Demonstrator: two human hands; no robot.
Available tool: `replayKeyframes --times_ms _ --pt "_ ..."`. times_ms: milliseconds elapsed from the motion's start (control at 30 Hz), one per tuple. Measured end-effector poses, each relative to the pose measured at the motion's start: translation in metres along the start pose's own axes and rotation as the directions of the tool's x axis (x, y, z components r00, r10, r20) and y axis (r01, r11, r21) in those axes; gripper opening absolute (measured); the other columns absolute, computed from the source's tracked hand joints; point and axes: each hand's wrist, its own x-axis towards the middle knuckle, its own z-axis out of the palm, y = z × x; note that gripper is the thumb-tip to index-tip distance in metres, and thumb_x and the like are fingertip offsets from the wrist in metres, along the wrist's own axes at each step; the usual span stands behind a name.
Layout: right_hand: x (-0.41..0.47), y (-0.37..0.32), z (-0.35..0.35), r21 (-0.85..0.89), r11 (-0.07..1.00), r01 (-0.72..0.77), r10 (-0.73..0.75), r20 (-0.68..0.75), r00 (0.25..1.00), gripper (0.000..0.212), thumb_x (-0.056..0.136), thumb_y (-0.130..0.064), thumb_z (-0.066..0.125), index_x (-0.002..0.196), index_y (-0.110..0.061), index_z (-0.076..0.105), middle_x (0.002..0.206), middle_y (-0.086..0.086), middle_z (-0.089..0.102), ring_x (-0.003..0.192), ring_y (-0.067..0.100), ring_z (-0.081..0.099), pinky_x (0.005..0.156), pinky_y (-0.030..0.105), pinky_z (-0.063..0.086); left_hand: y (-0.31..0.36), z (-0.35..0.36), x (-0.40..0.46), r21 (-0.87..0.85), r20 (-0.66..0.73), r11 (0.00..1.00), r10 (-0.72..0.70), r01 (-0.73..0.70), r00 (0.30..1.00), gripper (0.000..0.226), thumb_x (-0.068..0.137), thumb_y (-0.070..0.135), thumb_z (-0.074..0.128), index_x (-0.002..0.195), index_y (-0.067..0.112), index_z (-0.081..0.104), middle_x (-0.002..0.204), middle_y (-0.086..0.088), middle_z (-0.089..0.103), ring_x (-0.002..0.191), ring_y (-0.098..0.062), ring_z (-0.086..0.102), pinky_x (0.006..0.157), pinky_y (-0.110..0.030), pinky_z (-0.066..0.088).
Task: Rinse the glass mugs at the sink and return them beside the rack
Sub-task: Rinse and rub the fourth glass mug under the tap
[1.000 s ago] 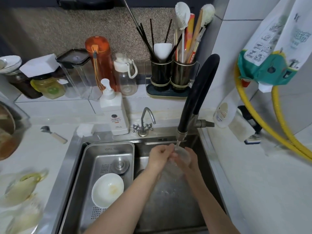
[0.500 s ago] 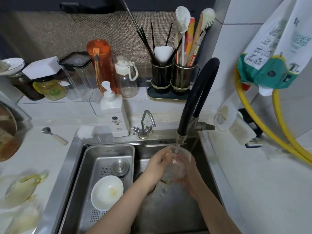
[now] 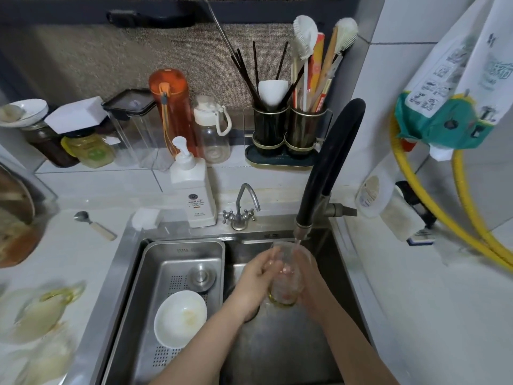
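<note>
1. Two hands are clasping one glass mug (image 3: 286,276) upright under the black faucet (image 3: 323,173), water running into it.
2. Left hand (image 3: 256,282) and right hand (image 3: 312,284) are each keeping a closed grip around its sides.
3. White bowl (image 3: 180,319) is lying left of the faucet.

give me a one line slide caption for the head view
Both hands, left hand and right hand, hold a glass mug upright under the black faucet over the sink.
</note>
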Motion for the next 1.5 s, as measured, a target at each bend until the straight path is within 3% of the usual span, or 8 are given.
replayKeyframes --times_ms 167,400,667,833,1000,1133,1300,1500 --pt "-0.011 -0.005 -0.002 -0.125 0.982 0.144 -0.136 0.07 0.988 0.066 0.083 -0.035 0.072 0.138 -0.042 0.037 0.135 -0.01 0.052 0.119 0.013 0.058 0.096 0.04 0.052 0.011 -0.003 0.005 -0.23 -0.117 0.968 -0.131 0.102 0.984 0.016 0.09 0.006 0.057 0.086 0.005 0.072 0.072 -0.01 0.073 0.059 -0.015 0.069 0.055 -0.022 0.054" --pt "-0.013 -0.015 0.008 -0.179 0.98 0.092 -0.102 -0.052 0.993 0.025 0.089 -0.057 0.049 0.114 -0.055 0.05 0.121 -0.006 0.062 0.103 0.018 0.065 0.078 0.047 0.059 0.006 0.002 0.004 -0.116 -0.068 0.989 -0.1 0.092 0.993 0.034 0.1 0.023 0.041 0.107 0.002 0.066 0.091 -0.013 0.074 0.077 -0.019 0.071 0.067 -0.024 0.055" --pt "-0.031 -0.001 0.003 -0.336 0.92 0.2 -0.172 0.113 0.979 0.07 0.085 -0.052 0.063 0.143 -0.05 0.026 0.152 -0.023 0.024 0.138 -0.005 0.026 0.115 0.035 0.029 0.009 -0.01 0.018 -0.347 -0.134 0.873 -0.407 0.342 0.904 0.035 0.101 0.013 0.036 0.083 0.004 0.065 0.054 -0.003 0.069 0.048 -0.009 0.067 0.045 -0.016 0.052" --pt "-0.018 -0.018 0.014 -0.101 0.99 0.1 -0.102 -0.012 0.995 0.025 0.086 -0.024 0.069 0.107 -0.011 0.064 0.089 0.002 0.071 0.078 0.007 0.068 0.059 0.011 0.052 0.003 0.015 0.015 -0.179 -0.192 0.957 -0.26 0.226 0.946 0.039 0.103 0.025 0.034 0.09 0.004 0.065 0.07 -0.009 0.073 0.064 -0.019 0.071 0.06 -0.03 0.059" --pt "-0.01 -0.008 0.007 -0.013 0.998 0.057 -0.058 -0.097 0.994 0.023 0.096 -0.034 0.051 0.111 -0.017 0.058 0.099 0.003 0.067 0.078 0.001 0.069 0.065 0.019 0.053 -0.009 0.02 0.002 0.028 -0.204 0.997 -0.066 0.073 0.977 0.019 0.098 0.016 0.048 0.095 0.02 0.067 0.09 -0.008 0.07 0.082 -0.016 0.066 0.09 -0.041 0.05" --pt "-0.019 -0.012 0.0 -0.243 0.96 0.137 -0.143 -0.003 0.99 0.067 0.075 -0.043 0.077 0.133 -0.026 0.047 0.123 0.0 0.061 0.111 0.009 0.062 0.093 0.03 0.051 0.002 0.008 0.013 -0.318 -0.256 0.92 -0.315 0.228 0.914 0.025 0.095 0.02 0.053 0.087 0.0 0.065 0.06 -0.009 0.068 0.05 -0.017 0.065 0.052 -0.025 0.056" --pt "-0.023 -0.026 0.009 -0.497 0.841 0.214 -0.214 0.059 0.975 0.034 0.083 -0.012 0.072 0.11 -0.029 0.06 0.104 -0.01 0.069 0.101 0.002 0.064 0.085 0.01 0.046 -0.002 0.0 0.021 -0.474 -0.282 0.828 -0.466 0.3 0.839 0.024 0.092 0.021 0.059 0.075 0.004 0.057 0.042 0.0 0.054 0.031 -0.008 0.048 0.04 -0.019 0.046" --pt "-0.023 -0.02 0.015 -0.474 0.87 0.139 -0.213 -0.106 0.971 0.042 0.095 -0.027 0.055 0.136 -0.024 0.046 0.123 -0.013 0.054 0.115 0.003 0.052 0.087 0.005 0.035 -0.016 0.003 0.012 -0.037 -0.245 0.974 -0.226 0.224 0.943 0.029 0.095 0.022 0.054 0.125 0.021 0.055 0.117 -0.002 0.063 0.096 -0.015 0.063 0.089 -0.032 0.053"
